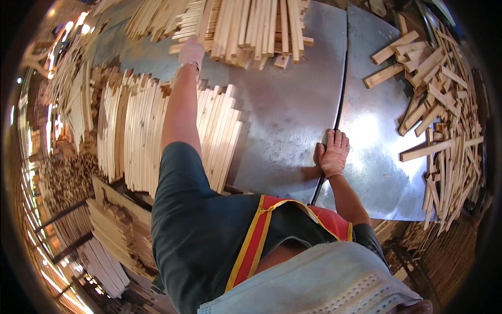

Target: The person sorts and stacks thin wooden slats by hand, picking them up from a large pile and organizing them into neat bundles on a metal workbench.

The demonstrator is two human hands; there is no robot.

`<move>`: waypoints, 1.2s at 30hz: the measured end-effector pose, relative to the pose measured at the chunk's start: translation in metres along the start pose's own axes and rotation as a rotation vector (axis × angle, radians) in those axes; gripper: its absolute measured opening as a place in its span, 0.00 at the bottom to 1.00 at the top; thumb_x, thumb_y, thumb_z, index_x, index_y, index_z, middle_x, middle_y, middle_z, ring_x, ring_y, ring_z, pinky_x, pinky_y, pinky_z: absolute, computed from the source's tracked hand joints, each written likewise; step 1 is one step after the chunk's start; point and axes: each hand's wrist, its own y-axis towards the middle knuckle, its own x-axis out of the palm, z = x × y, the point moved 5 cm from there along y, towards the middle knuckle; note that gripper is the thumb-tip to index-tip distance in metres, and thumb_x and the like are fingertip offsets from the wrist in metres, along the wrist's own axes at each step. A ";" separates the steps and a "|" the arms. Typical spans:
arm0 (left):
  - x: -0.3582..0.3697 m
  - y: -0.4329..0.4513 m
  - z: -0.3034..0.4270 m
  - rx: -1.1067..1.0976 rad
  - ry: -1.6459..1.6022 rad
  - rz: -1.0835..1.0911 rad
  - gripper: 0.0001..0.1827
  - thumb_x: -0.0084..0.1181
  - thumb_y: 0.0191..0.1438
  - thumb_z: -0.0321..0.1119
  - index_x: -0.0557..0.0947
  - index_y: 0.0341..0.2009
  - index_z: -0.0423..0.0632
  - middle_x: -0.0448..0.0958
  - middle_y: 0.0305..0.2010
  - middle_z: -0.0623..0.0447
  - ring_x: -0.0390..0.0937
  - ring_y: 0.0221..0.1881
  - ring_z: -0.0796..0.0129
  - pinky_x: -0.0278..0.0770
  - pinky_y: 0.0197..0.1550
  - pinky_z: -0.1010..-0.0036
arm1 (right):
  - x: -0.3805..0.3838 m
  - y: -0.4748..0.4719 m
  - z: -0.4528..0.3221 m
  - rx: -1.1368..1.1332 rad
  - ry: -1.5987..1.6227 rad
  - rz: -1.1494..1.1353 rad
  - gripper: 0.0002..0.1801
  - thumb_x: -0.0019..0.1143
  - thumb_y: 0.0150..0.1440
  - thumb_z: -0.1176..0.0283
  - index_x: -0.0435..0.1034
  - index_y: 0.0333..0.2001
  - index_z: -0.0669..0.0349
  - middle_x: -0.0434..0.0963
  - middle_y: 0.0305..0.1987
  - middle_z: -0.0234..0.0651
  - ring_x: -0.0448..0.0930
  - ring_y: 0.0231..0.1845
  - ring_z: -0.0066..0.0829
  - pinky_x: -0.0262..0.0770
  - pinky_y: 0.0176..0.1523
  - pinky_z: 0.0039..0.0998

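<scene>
My left hand (192, 54), in a pale work glove, reaches far forward to the near ends of a stack of wooden strips (239, 31). Its fingers are partly lost against the wood, so whether they grip a strip is unclear. My right hand (334, 153), also gloved, lies palm down on the metal tabletop (282, 117), over the dark seam (342, 90). Nothing is held in it, and the thumb stands out to the side. Under my left arm a row of light wooden strips (145, 137) lies side by side.
Loose short wood offcuts (435, 86) are heaped along the right side of the table. More strips (155, 17) lie at the far left. Stacked boards (117, 231) and a pile of sticks (68, 176) stand left of me. A face mask (313, 282) covers the bottom of the view.
</scene>
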 end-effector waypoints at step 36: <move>0.073 -0.521 0.521 0.777 -0.090 -0.326 0.44 0.65 0.55 0.51 0.68 0.69 0.38 0.70 0.67 0.32 0.69 0.66 0.37 0.69 0.68 0.54 | -0.050 -0.060 0.409 0.571 1.271 0.226 0.30 0.61 0.57 0.61 0.69 0.62 0.61 0.79 0.57 0.53 0.78 0.61 0.48 0.71 0.68 0.41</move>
